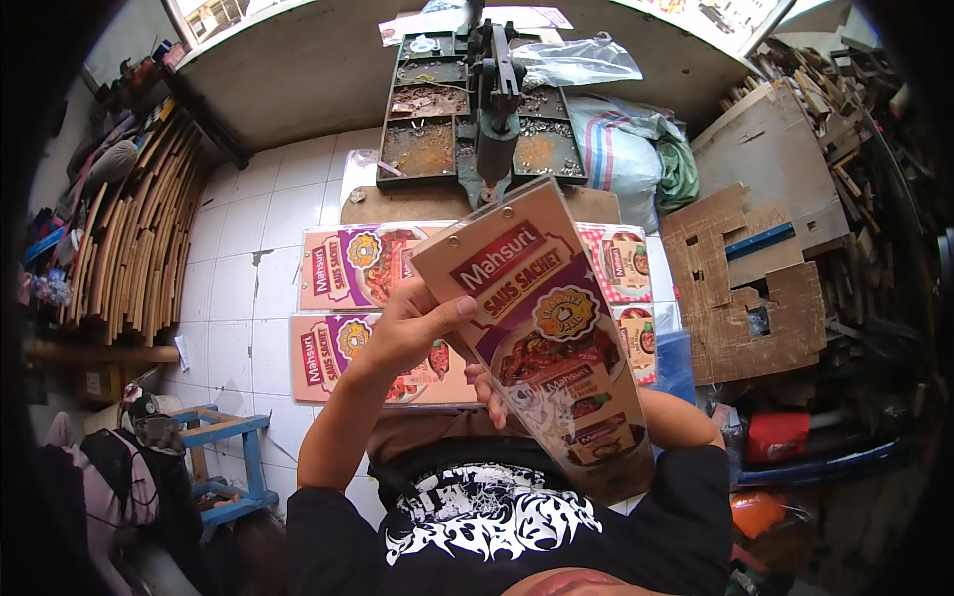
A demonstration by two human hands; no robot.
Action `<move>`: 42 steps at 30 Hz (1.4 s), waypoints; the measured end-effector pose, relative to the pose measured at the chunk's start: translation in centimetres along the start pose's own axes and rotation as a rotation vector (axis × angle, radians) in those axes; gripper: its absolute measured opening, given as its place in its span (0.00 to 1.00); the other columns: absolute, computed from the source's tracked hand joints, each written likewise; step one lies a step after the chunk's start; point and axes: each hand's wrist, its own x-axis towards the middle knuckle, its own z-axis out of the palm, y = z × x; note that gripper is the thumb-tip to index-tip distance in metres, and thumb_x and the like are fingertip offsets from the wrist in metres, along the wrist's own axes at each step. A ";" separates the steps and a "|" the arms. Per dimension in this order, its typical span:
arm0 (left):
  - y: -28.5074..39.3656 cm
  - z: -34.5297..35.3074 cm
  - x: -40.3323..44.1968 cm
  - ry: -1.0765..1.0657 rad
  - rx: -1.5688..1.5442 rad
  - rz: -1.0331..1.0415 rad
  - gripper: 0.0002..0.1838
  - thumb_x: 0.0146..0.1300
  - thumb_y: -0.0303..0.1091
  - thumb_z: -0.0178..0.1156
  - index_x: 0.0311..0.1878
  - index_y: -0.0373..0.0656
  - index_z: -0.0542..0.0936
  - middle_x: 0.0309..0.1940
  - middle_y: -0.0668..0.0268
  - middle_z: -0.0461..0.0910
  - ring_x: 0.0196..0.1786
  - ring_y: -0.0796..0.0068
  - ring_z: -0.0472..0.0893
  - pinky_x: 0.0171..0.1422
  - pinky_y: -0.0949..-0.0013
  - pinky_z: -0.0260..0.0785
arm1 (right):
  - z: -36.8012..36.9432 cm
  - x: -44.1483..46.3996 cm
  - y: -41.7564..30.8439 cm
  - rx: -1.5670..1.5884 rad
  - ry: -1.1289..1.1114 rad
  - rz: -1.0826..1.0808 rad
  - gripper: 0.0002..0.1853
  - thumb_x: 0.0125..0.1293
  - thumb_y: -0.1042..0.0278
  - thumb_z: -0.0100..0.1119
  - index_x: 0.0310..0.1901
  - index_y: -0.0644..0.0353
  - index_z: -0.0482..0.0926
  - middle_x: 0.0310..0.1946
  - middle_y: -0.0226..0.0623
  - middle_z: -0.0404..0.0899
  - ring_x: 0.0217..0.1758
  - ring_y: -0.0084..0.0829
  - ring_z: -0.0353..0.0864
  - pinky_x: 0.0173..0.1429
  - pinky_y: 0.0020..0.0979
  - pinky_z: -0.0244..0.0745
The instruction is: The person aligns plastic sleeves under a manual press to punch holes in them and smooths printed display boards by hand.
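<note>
Well to the left of both hands, upright brown boards (129, 238) lean in a row, their edges facing inward. White floor tiles (234, 288) make a broad gap between them and the hands, with a blue wooden stool (234, 462) at the near end. Closer in, just beyond and beside the left hand, lie an upper printed panel (343, 268) and a lower printed panel (328, 348), their left edges nearly aligned and a narrow strip between them.

The left hand (410, 323) is closed in a pinch on the left edge of the Mahsuri Saus Sachet sign (559, 348), thumb flat on the printed face, other fingers largely hidden behind. The sign tilts across the front of the person, its eyeletted top edge away from the body, its lower end overlapping the black T-shirt (497, 521). Ahead of the hands, just past that top edge, stands a black hand press (494, 119) amid a compartmented tray (422, 149).

The right hand (487, 395) shows curled fingers at the sign's left edge, below the left hand; the rest is behind the sign, so how firmly it grips I cannot tell. Farther right are a striped woven sack (616, 149) and cut-out plywood (745, 288), well apart from both hands.
</note>
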 end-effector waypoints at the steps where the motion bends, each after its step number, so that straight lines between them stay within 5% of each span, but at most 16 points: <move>1: 0.5 -0.4 -1.2 0.046 -0.019 0.011 0.18 0.70 0.33 0.60 0.55 0.28 0.77 0.47 0.54 0.84 0.47 0.68 0.84 0.54 0.68 0.78 | 0.5 -0.6 -0.3 -0.099 0.075 -0.022 0.49 0.64 0.30 0.52 0.69 0.71 0.59 0.53 0.53 0.73 0.48 0.43 0.81 0.58 0.39 0.72; 4: 1.6 -2.3 -5.5 0.230 -0.086 0.155 0.23 0.69 0.33 0.59 0.62 0.29 0.72 0.56 0.50 0.79 0.56 0.65 0.81 0.64 0.62 0.73 | 1.1 -5.7 -2.1 -0.900 0.588 0.039 0.44 0.72 0.32 0.41 0.71 0.70 0.60 0.62 0.52 0.72 0.58 0.41 0.79 0.67 0.42 0.69; 12: 0.9 -8.9 -18.2 0.782 -0.335 0.300 0.23 0.74 0.34 0.53 0.68 0.36 0.67 0.62 0.57 0.76 0.62 0.65 0.78 0.68 0.59 0.73 | 4.7 -22.4 -3.9 -1.011 0.798 -0.102 0.47 0.72 0.27 0.29 0.64 0.72 0.70 0.50 0.53 0.82 0.53 0.41 0.83 0.62 0.41 0.73; 14: -0.2 -9.5 -18.8 0.839 -0.366 0.322 0.23 0.74 0.35 0.53 0.68 0.37 0.68 0.62 0.57 0.76 0.62 0.65 0.78 0.67 0.59 0.73 | 2.7 -23.9 -1.9 -0.899 0.949 -0.543 0.49 0.70 0.25 0.31 0.67 0.71 0.65 0.50 0.53 0.82 0.50 0.39 0.84 0.56 0.38 0.77; 17: -1.7 -10.3 -18.5 0.910 -0.365 0.328 0.23 0.74 0.37 0.54 0.68 0.39 0.68 0.62 0.57 0.77 0.61 0.65 0.79 0.63 0.59 0.77 | 1.6 -21.5 -0.6 -0.902 0.783 -0.749 0.53 0.67 0.20 0.30 0.72 0.69 0.56 0.51 0.50 0.81 0.48 0.40 0.85 0.52 0.38 0.79; 18: -1.7 -10.2 -17.8 0.933 -0.346 0.310 0.23 0.74 0.37 0.54 0.67 0.39 0.69 0.61 0.57 0.77 0.60 0.65 0.80 0.61 0.60 0.78 | 1.1 -20.5 -0.5 -0.797 0.691 -0.883 0.46 0.71 0.32 0.45 0.73 0.68 0.52 0.50 0.47 0.81 0.46 0.35 0.85 0.44 0.30 0.80; 19: -1.8 -10.2 -16.9 0.957 -0.326 0.293 0.23 0.73 0.38 0.54 0.67 0.39 0.69 0.60 0.57 0.78 0.58 0.65 0.81 0.59 0.60 0.80 | 1.2 -18.7 -0.7 -0.795 0.690 -0.880 0.46 0.71 0.32 0.45 0.73 0.68 0.52 0.50 0.47 0.81 0.46 0.35 0.85 0.44 0.30 0.80; 21: -1.4 -10.1 -14.7 0.960 -0.325 0.266 0.22 0.73 0.39 0.55 0.65 0.39 0.70 0.55 0.58 0.81 0.52 0.65 0.84 0.52 0.63 0.84 | 2.1 -14.9 -1.5 -1.047 1.145 -1.016 0.37 0.72 0.56 0.56 0.73 0.68 0.52 0.46 0.42 0.81 0.43 0.28 0.83 0.38 0.22 0.77; 22: -1.0 -9.8 -13.2 0.993 -0.261 0.242 0.22 0.74 0.41 0.54 0.64 0.38 0.71 0.52 0.57 0.82 0.49 0.65 0.86 0.49 0.65 0.85 | 2.4 -14.0 -2.3 -1.068 1.209 -1.003 0.33 0.70 0.72 0.55 0.73 0.68 0.55 0.42 0.39 0.80 0.42 0.23 0.82 0.35 0.19 0.76; 25: 1.0 -10.5 -10.8 0.827 -0.025 0.014 0.25 0.76 0.50 0.48 0.62 0.37 0.71 0.47 0.55 0.84 0.40 0.67 0.87 0.37 0.72 0.85 | 1.4 -13.5 -5.5 -1.314 1.353 -0.940 0.30 0.71 0.71 0.53 0.72 0.69 0.57 0.41 0.38 0.80 0.41 0.21 0.82 0.36 0.19 0.77; 27: 2.2 -12.6 -10.8 0.765 0.199 -0.265 0.31 0.73 0.60 0.47 0.53 0.36 0.75 0.31 0.56 0.84 0.27 0.70 0.86 0.30 0.75 0.83 | -0.2 -14.7 -7.8 -1.437 1.482 -0.831 0.29 0.71 0.68 0.56 0.71 0.66 0.63 0.48 0.45 0.81 0.47 0.28 0.83 0.45 0.27 0.79; 29: 3.3 -13.4 -11.2 0.761 0.366 -0.338 0.29 0.72 0.57 0.53 0.45 0.32 0.78 0.27 0.57 0.83 0.23 0.74 0.84 0.25 0.78 0.79 | -1.3 -15.2 -9.2 -1.873 1.588 -0.596 0.28 0.71 0.63 0.58 0.69 0.62 0.67 0.56 0.52 0.79 0.56 0.37 0.81 0.54 0.35 0.77; 33: 3.5 -14.0 -11.5 0.895 0.823 -0.268 0.20 0.72 0.47 0.58 0.39 0.35 0.80 0.26 0.62 0.83 0.24 0.79 0.82 0.27 0.78 0.74 | 0.5 -15.2 -9.2 -2.021 1.445 -0.315 0.29 0.67 0.63 0.61 0.68 0.61 0.69 0.62 0.53 0.76 0.63 0.42 0.77 0.63 0.40 0.72; 35: 2.2 -13.6 -10.8 1.106 1.172 0.052 0.12 0.70 0.37 0.60 0.38 0.36 0.82 0.26 0.66 0.82 0.27 0.80 0.80 0.34 0.74 0.73 | 0.3 -15.0 -8.5 -1.990 1.415 -0.319 0.29 0.66 0.66 0.62 0.68 0.62 0.69 0.62 0.52 0.76 0.64 0.42 0.76 0.66 0.40 0.69; 37: 1.7 -12.7 -10.1 1.125 1.233 0.081 0.09 0.69 0.33 0.61 0.40 0.36 0.82 0.29 0.65 0.83 0.35 0.75 0.82 0.44 0.69 0.75 | 0.1 -14.1 -7.6 -1.917 1.470 -0.365 0.28 0.66 0.67 0.62 0.67 0.63 0.69 0.61 0.53 0.76 0.64 0.43 0.76 0.67 0.40 0.68; 42: 2.2 -8.7 -8.2 0.833 1.447 0.208 0.08 0.63 0.29 0.64 0.44 0.36 0.81 0.40 0.58 0.83 0.44 0.62 0.83 0.51 0.63 0.74 | -1.8 -12.9 -5.7 -1.994 1.538 -0.413 0.28 0.67 0.69 0.61 0.67 0.64 0.68 0.65 0.54 0.70 0.68 0.47 0.71 0.69 0.41 0.66</move>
